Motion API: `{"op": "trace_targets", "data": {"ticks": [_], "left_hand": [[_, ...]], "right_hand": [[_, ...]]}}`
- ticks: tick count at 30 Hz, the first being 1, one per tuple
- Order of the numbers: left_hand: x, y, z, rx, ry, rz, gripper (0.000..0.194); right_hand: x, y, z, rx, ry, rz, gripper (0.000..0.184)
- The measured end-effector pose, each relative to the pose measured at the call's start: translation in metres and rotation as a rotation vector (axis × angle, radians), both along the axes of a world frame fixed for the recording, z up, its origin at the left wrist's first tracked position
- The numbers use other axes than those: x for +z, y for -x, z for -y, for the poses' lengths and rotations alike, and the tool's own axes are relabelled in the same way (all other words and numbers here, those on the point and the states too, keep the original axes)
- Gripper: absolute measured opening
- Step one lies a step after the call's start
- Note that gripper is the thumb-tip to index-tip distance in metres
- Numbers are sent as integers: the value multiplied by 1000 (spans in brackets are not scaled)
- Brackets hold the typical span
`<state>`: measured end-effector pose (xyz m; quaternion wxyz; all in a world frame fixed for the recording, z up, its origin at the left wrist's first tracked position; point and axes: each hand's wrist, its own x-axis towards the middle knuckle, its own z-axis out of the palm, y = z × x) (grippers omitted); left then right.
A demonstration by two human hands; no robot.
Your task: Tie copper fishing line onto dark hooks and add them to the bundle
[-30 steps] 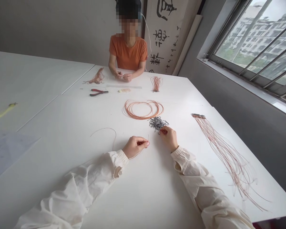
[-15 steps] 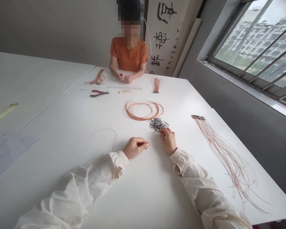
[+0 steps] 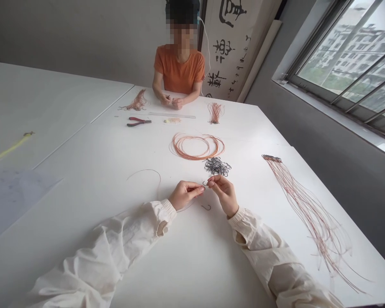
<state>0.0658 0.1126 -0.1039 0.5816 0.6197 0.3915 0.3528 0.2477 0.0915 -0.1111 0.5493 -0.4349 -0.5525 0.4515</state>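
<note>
My left hand (image 3: 185, 193) pinches the end of a thin copper wire (image 3: 147, 174) that arcs away to the left over the white table (image 3: 83, 171). My right hand (image 3: 223, 193) pinches a small dark metal hook (image 3: 205, 183) and holds it against the left fingertips. Just beyond the hands lies a pile of dark hooks (image 3: 217, 166). One loose hook (image 3: 206, 207) rests on the table below the hands. Both sleeves are cream.
A copper wire coil (image 3: 197, 146) lies past the hook pile. Finished wire strands (image 3: 304, 209) fan out at right. A person in an orange shirt (image 3: 179, 72) sits opposite, with red pliers (image 3: 138, 122), a ruler (image 3: 171, 114) and wire bundles (image 3: 215, 112) near them.
My right hand left the hook pile and came toward my left hand with a hook. A loose hook now lies on the table below the hands.
</note>
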Motion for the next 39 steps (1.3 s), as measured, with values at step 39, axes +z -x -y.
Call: {"op": "trace_targets", "data": {"ticks": [39], "left_hand": [[2,9,-8,187,-112,36,24]], "right_hand": [[23,6,40,389,-186,595,9]]}}
